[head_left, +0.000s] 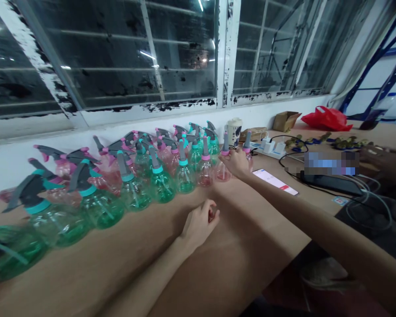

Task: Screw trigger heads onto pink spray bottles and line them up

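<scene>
Several green and pink spray bottles with grey trigger heads stand in rows along the wall on a brown table. My right hand reaches to the right end of the rows and is wrapped round a pink spray bottle standing there. Another pink bottle stands just left of that hand. My left hand rests on the table nearer me, its fingers curled in a loose fist; I cannot make out anything inside.
A phone lies lit on the table right of my right hand. Behind it are a white power strip, black cables, a paper cup, a cardboard box and a red bag. Another person's hand rests far right.
</scene>
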### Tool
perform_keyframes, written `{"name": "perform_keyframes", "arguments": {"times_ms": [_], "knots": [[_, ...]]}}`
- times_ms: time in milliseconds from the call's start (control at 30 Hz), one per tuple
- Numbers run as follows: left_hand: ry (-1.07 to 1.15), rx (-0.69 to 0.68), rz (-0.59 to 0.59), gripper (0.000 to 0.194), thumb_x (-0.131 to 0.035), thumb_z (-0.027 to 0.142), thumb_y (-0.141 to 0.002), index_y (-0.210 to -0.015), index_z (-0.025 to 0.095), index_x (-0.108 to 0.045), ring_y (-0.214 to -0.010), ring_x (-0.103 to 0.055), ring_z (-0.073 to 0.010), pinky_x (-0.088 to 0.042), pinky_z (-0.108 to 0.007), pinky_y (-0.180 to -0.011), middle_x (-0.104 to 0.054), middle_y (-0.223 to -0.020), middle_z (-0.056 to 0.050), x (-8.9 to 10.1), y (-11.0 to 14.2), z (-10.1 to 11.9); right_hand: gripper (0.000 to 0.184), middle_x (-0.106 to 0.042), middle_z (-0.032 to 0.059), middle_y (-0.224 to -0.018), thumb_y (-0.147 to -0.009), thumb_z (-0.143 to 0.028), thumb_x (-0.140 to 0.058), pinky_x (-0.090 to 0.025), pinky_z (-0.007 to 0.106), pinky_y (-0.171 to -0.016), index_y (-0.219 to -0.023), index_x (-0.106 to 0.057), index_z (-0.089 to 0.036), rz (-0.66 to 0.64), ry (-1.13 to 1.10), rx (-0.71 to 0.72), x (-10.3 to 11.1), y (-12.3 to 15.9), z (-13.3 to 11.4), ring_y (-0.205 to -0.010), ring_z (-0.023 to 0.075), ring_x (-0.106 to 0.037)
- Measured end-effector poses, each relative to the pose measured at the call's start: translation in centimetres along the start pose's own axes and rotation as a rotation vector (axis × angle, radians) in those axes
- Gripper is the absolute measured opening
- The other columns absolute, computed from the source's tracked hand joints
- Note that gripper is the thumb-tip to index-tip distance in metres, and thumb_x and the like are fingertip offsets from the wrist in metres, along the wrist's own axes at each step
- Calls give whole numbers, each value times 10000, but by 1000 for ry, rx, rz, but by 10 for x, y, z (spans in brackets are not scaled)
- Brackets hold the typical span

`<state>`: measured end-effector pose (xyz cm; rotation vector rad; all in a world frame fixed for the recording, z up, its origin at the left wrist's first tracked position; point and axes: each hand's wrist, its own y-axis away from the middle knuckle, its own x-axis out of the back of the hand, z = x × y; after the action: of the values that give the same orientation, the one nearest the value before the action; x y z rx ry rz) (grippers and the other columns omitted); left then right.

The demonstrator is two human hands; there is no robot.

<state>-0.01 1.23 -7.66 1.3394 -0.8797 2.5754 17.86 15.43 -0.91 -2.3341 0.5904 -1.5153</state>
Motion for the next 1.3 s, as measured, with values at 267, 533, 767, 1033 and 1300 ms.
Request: {"name": "perform_keyframes", "arguments": {"times_ms": [267,533,767,1033,1300], "knots": [[9,19,49,108,-512,230,-850,-956,206,-510,-643,-608,-154,-478,-274,-619,-614,-718,18,1,1,0,484,-595,195,-1119,-860,-522,-482,-404,454,-908,-1042,-649,-106,25,52,140,20,30,19,-1145,363,-466],[90,68,143,171,-467,313,-906,-1038,205,-480,-946,-615,-211,-476,-391,-844,-640,-965,-49,8,2,3,422,-633,147,-978,-870,-553,-455,-462,404,-827,-973,-567,-159,25,-81,314,37,93,29,-947,295,-581],[286,58,221,564,-609,340,-805,-1292,201,-360,-1253,-442,-273,-360,-474,-1027,-472,-1336,-133,36,-6,38,325,-617,142,-1025,-854,-408,-512,-438,500,-893,-1074,-491,-169,-140,-402,517,36,158,-1,-971,289,-581],[315,133,278,318,-572,172,-776,-1089,225,-547,-1005,-613,-206,-479,-375,-891,-645,-1098,-48,68,-8,53,773,-537,191,-1266,-749,-565,-627,-385,545,-1008,-1326,-358,-128,-254,-614,641,33,199,-35,-1176,321,-501],[256,173,290,408,-519,137,-710,-1105,229,-567,-753,-611,-171,-512,-360,-792,-643,-808,4,72,6,40,733,-359,148,-1479,-848,-599,-482,-249,504,-1127,-1422,-367,-159,-527,-278,787,-2,128,36,-1379,290,-306]]}}
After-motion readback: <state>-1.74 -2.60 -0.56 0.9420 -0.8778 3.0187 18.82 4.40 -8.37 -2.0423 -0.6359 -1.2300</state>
